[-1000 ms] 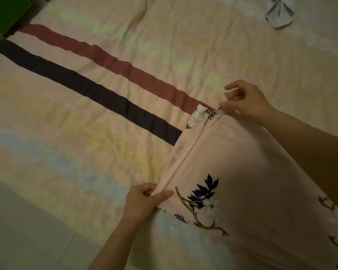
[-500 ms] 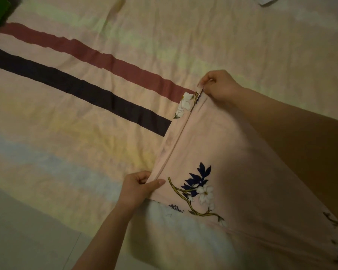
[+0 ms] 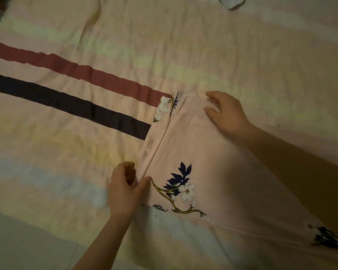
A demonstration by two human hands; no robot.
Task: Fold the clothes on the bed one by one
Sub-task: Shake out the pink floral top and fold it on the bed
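Pink floral garment [image 3: 213,152] lies on the bed [image 3: 242,55] toward 5 o'clock; left hand [image 3: 125,193] pinches its folded edge, right hand [image 3: 226,112] rests flat, fingers loose. Letting go early could spring the fold open.

Bed [image 3: 232,45] fills most of the view, covered by a wrinkled pinkish-beige sheet [image 3: 125,32] with faint pale green, yellow and light blue bands. Two bold stripes run in from the left edge: a dark red stripe [image 3: 76,71] above a near-black stripe [image 3: 66,103], parallel, close together. Pale floor [image 3: 23,244] at lower left, a thin seam line crossing it. Light dim and warm; shadows soft.
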